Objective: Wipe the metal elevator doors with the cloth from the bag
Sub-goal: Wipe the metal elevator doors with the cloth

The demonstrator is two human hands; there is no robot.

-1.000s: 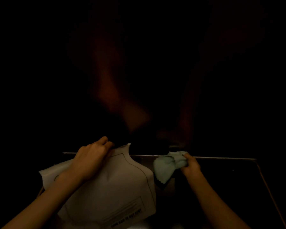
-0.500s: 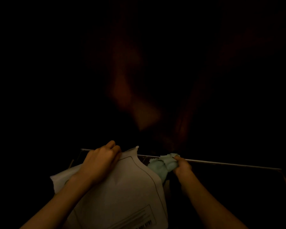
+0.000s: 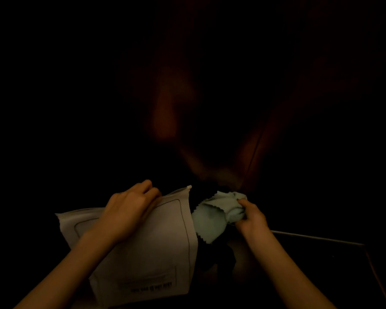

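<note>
Here, very little is lit: most of the view is lost in darkness, and only the two hands and what they hold can be made out clearly. A white bag (image 3: 140,248) with a thin dark outline and a line of small print near its lower edge (too blurred to be read) is held up at lower centre. Its upper edge is gripped by the left hand (image 3: 129,208), whose fingers are curled over the top of it. Just beside the bag's right edge, and apart from it as far as can be told, a pale green cloth (image 3: 216,214) with a zigzag-cut border is bunched in the right hand (image 3: 250,217); the fingers are closed round one end of it, while the rest hangs loose toward the bag. Beyond the hands, a dark reflective surface (image 3: 210,141) with dim reddish glints is seen, but whether it is the elevator door cannot be told. A thin pale metal edge (image 3: 316,237) is seen at lower right.
</note>
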